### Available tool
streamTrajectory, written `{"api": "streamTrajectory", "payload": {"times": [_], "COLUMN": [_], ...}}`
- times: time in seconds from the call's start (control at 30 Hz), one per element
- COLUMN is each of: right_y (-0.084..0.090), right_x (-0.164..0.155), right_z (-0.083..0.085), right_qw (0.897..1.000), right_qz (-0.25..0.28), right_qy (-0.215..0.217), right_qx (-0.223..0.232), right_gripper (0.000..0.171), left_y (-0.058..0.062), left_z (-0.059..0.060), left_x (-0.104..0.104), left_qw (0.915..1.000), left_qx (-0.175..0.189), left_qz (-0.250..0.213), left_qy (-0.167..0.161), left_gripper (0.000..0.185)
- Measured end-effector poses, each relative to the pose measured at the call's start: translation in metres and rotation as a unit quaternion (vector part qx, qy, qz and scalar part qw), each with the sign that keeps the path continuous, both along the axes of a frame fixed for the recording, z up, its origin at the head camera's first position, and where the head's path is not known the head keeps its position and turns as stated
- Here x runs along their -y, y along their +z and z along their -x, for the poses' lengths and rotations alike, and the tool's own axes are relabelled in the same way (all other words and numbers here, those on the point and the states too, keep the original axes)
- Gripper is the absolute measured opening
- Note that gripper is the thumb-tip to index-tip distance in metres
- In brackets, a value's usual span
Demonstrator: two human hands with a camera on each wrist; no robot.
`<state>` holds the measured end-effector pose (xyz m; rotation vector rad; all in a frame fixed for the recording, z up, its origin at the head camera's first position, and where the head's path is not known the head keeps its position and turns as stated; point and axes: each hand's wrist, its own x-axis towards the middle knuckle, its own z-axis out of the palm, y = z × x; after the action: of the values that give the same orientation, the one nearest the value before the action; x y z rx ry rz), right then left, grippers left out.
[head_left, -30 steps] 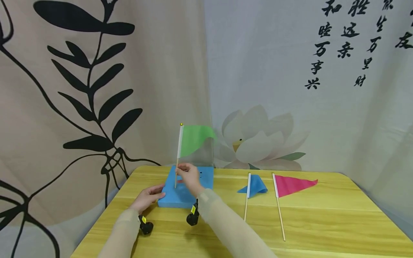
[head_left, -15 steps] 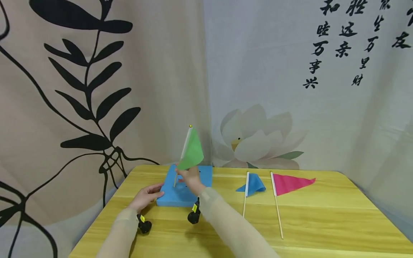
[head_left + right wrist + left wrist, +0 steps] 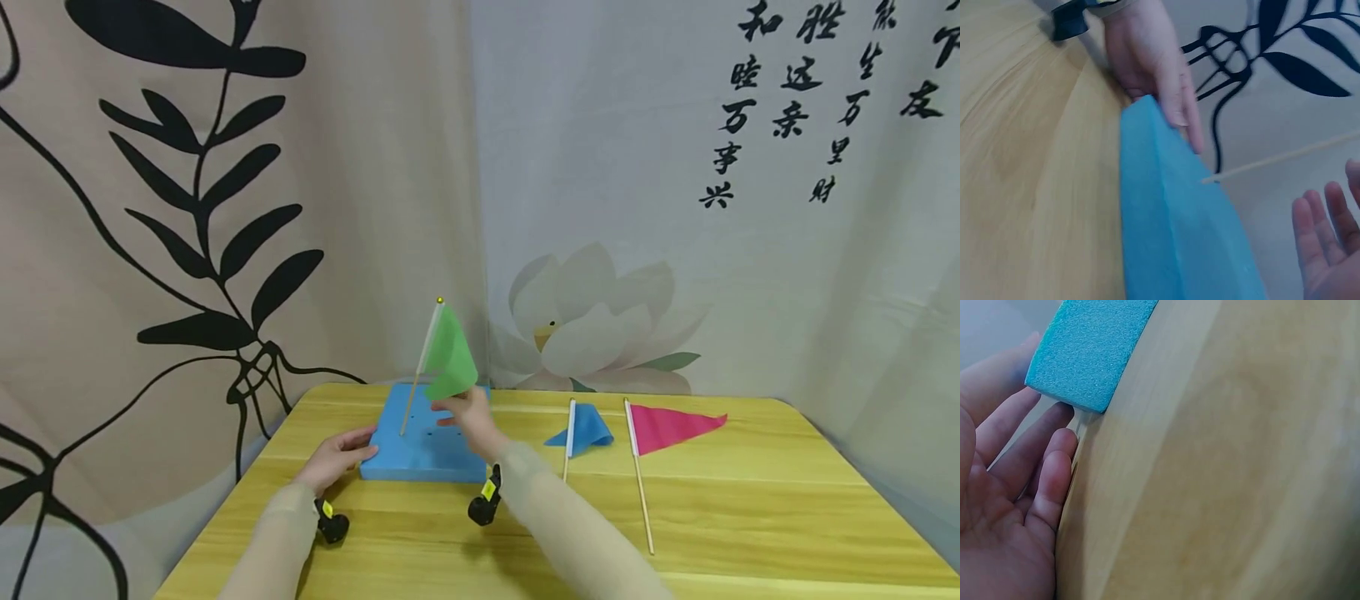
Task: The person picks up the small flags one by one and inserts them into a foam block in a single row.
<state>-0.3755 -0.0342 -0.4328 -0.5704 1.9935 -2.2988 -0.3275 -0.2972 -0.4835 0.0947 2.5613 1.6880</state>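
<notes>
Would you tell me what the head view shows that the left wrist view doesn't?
Only the head view shows the green flag standing in the foam, the blue flag and pink flag lying flat, and the open right hand. Only the left wrist view shows the fingers from the palm side. Both show the left hand against the foam block on the table.

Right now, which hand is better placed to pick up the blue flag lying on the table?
The right hand, probably. It hovers open over the foam block, on the side nearer the blue flag. The left hand rests against the block's far corner, steadying it.
</notes>
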Motion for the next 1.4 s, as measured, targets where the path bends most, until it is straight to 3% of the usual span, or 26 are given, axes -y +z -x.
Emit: {"api": "streamTrajectory", "payload": {"times": [0.2,0.33,0.53,0.73,1.0,1.17,1.4], "right_y": [0.004,0.001,-0.009,-0.017,-0.034,-0.039,-0.043], "right_x": [-0.052,-0.091,-0.147,-0.186,-0.206,-0.203,-0.200], "right_z": [-0.008,-0.012,-0.020,-0.027,-0.036,-0.039,-0.046], "right_qw": [0.999,0.997,0.985,0.968,0.937,0.931,0.923], "right_qz": [-0.026,-0.046,-0.092,-0.198,-0.319,-0.340,-0.357], "right_qy": [-0.016,-0.058,-0.128,-0.130,-0.081,-0.074,-0.104], "right_qx": [0.015,0.032,0.064,0.085,0.116,0.114,0.100], "right_gripper": [0.025,0.025,0.024,0.024,0.021,0.021,0.032], "left_y": [-0.002,-0.001,0.002,0.004,0.000,0.000,0.000], "left_z": [0.000,0.001,0.000,0.000,0.002,0.001,0.002], "left_x": [0.001,0.002,0.001,0.000,0.002,0.004,0.002], "left_qw": [0.9999,0.9999,0.9998,0.9997,0.9994,0.9996,0.9996], "left_qx": [-0.002,0.001,0.003,0.005,0.006,0.004,-0.002], "left_qz": [0.003,0.005,0.014,0.014,0.020,0.017,0.017], "left_qy": [-0.011,-0.016,-0.014,-0.021,-0.027,-0.022,-0.021], "left_gripper": [0.062,0.064,0.064,0.065,0.066,0.065,0.066]}}
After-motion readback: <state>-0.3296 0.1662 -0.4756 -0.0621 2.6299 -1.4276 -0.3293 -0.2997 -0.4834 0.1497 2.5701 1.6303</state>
